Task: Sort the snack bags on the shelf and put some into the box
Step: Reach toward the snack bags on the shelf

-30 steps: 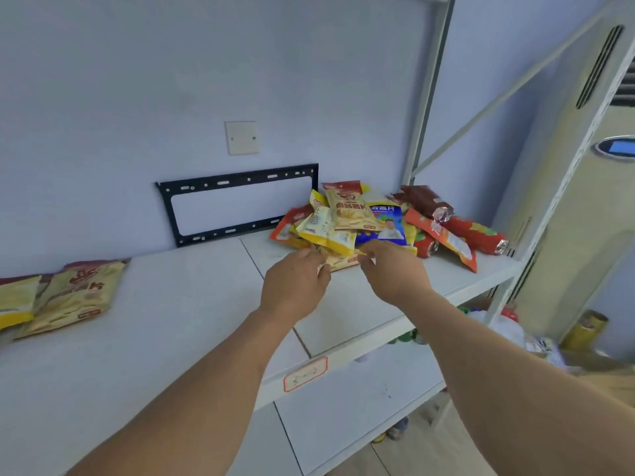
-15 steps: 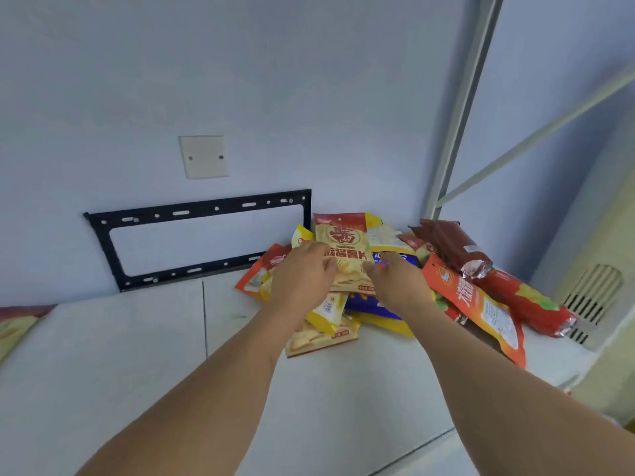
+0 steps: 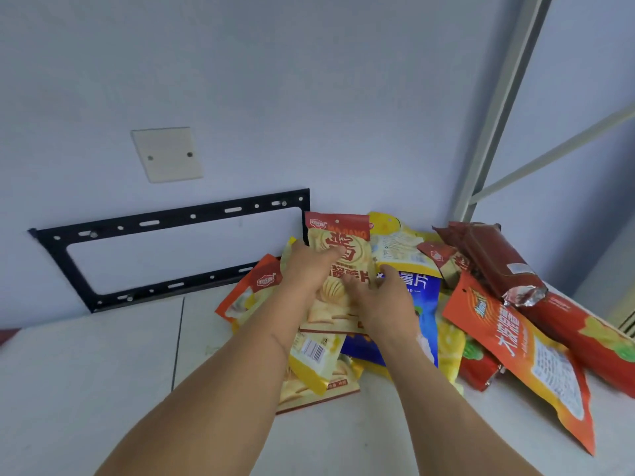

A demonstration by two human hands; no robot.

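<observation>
Left hand [image 3: 307, 269] and right hand [image 3: 384, 301] outstretched, fingers curled

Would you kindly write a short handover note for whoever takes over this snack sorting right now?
Left hand and right hand both grip the cream potato-chip bag with the red top, atop the pile.
The remaining mixed foil snack bags lie heaped at the right end of the white shelf.
Done: nothing visibly sorted here; no box in view.
Left: sort the pile, box some.

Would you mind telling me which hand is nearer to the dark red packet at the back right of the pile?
Right. The right hand lies left of the dark red packet; the left hand is farther left still.
</observation>
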